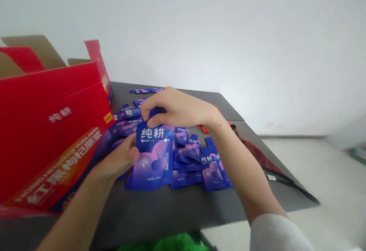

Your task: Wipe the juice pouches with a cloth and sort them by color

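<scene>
My right hand (174,110) pinches the top of a blue-purple pouch (153,159), which hangs upright with its printed front facing me. At the pouch's left edge, my left hand (122,157) has its thumb and fingers closed on it, the fingers partly hidden behind. Behind and right of the held pouch lie several more pouches (192,148) in an overlapping pile. A large red printed box (51,129) with raised flaps stands close on the left.
The dark table (171,209) runs back to a white wall. A brown cloth (257,153) with a dark strap lies on its right side. Orange-red items are partly hidden behind my right forearm. Something green (177,243) shows below the front edge.
</scene>
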The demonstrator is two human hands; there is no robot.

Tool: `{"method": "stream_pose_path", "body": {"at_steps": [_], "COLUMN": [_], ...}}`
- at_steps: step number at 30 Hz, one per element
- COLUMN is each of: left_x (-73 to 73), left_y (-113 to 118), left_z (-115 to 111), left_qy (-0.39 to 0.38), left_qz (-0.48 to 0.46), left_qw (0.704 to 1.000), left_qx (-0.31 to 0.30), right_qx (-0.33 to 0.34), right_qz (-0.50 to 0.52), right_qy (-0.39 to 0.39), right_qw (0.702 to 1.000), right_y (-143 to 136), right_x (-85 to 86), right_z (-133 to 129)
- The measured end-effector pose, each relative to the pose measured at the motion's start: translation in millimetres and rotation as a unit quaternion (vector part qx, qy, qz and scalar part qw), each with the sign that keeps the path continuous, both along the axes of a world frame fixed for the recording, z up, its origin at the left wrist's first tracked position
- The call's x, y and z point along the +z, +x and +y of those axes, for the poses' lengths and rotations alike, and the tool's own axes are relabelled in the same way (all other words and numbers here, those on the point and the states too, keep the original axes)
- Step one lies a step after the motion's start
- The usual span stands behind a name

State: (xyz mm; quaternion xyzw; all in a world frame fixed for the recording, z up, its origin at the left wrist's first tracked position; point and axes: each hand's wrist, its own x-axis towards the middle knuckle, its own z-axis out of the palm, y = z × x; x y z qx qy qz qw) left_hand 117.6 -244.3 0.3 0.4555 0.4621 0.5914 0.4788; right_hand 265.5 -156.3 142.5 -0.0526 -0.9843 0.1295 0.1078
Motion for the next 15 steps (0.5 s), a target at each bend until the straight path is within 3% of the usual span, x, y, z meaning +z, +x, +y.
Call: {"method": "stream_pose_path", "body": {"at_steps": [3,7,10,12,15], "left_x": [-15.4,-18.5,-28.2,-43.1,-69.9], "left_y": [11.0,9.0,0.1,-7.0,-16.5], "left_z": [-24.8,-51.0,-73.2,-86.6,-99.3], "left_qy": [-0.081,-0.187,-0.167,-0.150,-0.165], "left_qz": [-0.135,-0.258,-0.292,-0.298,-0.273], "left_qw": [0.985,0.947,0.942,0.942,0.947], "left_qx": [-0.069,-0.050,0.015,0.039,0.035], "right_qx": [-0.032,-0.035,-0.158,-0.261,-0.333], "right_qz": [0.018,0.038,0.060,0.012,-0.062], "right_qy": [0.008,-0.033,-0.059,-0.064,-0.075], "right_qw": [0.999,0.998,0.984,0.963,0.938], "right_y": [-15.8,-24.2,-24.3,-28.8,-46.7], "right_x": [-26.0,-60.8,-81.7,-96.1,-119.4], "right_z": [3.5,18.3,50.1,79.0,117.3]}}
